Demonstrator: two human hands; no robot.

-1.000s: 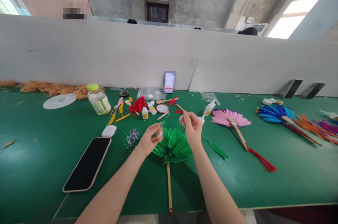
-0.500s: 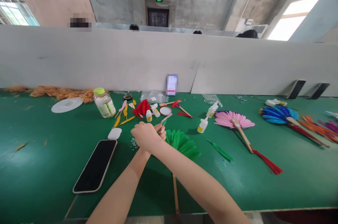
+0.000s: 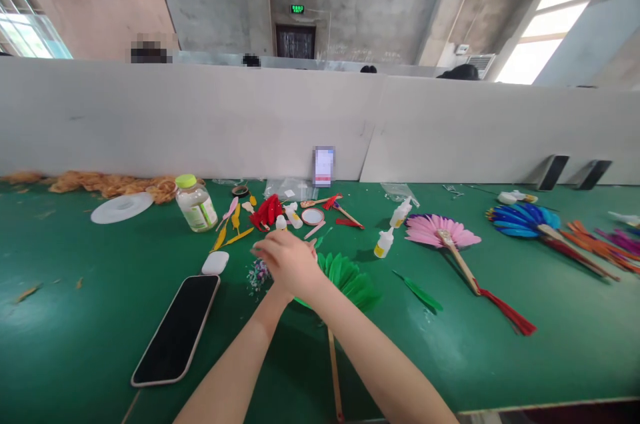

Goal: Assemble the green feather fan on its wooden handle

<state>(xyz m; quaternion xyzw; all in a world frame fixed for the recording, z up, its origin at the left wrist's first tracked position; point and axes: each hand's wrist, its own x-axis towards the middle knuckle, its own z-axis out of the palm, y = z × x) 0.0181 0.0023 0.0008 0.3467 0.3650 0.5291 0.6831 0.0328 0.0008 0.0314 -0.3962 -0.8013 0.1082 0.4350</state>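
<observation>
My forearms cross above the green table. My right hand [image 3: 293,263] lies over the left, its fingers stretched to the left and slightly parted, near small pale and purple bits [image 3: 259,275]. Most of my left hand [image 3: 313,249] is hidden beneath it; the visible fingertips pinch a small green feather [image 3: 324,237]. Below and right of the hands lies a green feather fan [image 3: 350,281] with a wooden handle [image 3: 335,371], partly covered by my right wrist. A loose green feather [image 3: 419,292] rests farther right.
A phone [image 3: 177,331], white case [image 3: 215,263] and jar [image 3: 196,209] are at left. Red feathers [image 3: 267,212] and glue bottles [image 3: 384,243] lie beyond the hands. Pink [image 3: 440,231] and blue [image 3: 525,219] fans are at right; a white partition [image 3: 200,121] stands behind.
My right hand's fingers have loosened and stretched out to the left. More of the purple bits shows beside them. The whole view has tilted up slightly.
</observation>
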